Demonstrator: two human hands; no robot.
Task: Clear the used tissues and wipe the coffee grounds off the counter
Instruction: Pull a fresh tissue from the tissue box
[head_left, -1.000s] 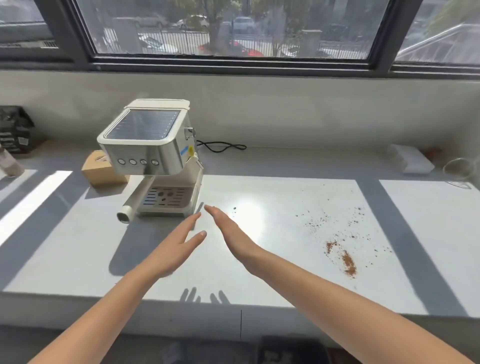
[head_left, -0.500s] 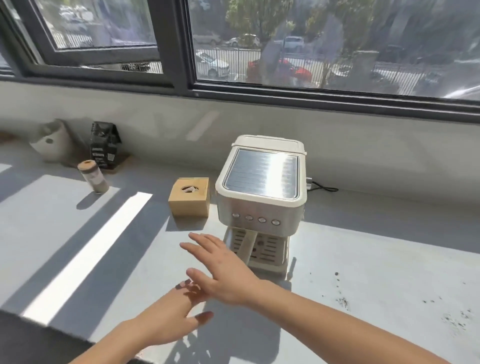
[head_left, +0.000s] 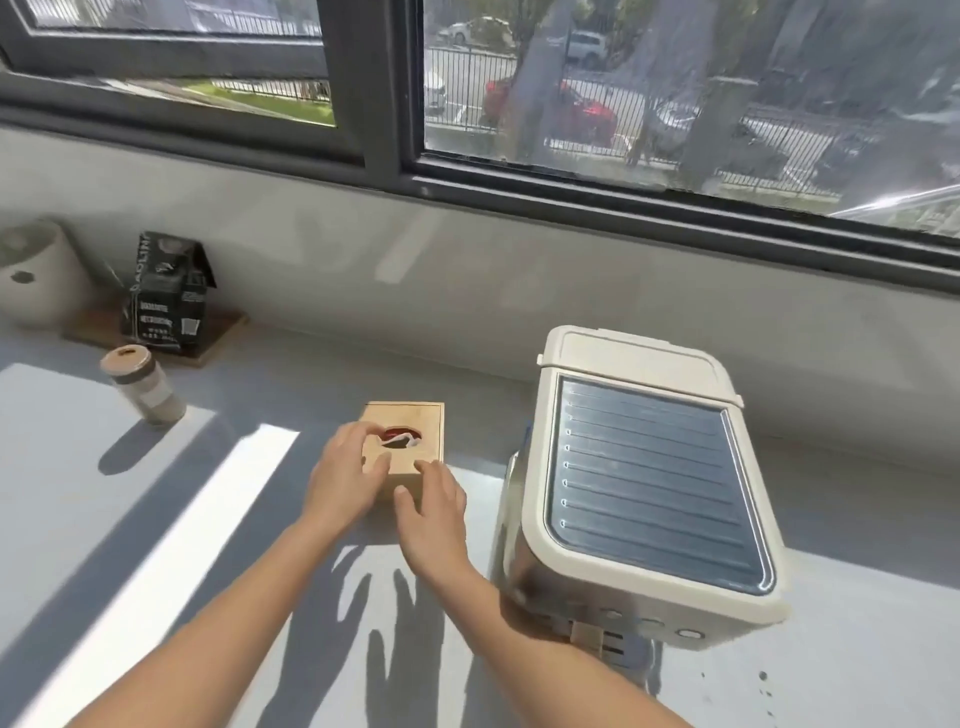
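Observation:
A wooden tissue box (head_left: 415, 418) stands on the grey counter (head_left: 156, 519), left of the coffee machine. A bit of white tissue (head_left: 402, 440) shows in its round top opening. My left hand (head_left: 345, 478) rests on the box's top left, fingers spread near the opening. My right hand (head_left: 434, 512) touches the box's near right edge with fingers apart. Neither hand holds anything. A few dark coffee grounds (head_left: 762, 678) dot the counter at the lower right.
A cream coffee machine (head_left: 639, 483) stands close on the right of my right arm. A small lidded jar (head_left: 143, 384), a black coffee bag (head_left: 166, 291) on a wooden board and a white pot (head_left: 36, 275) sit at the back left under the window.
The view swung left, away from the spilled grounds. Both hands moved forward from mid-air to the tissue box and now rest on it.

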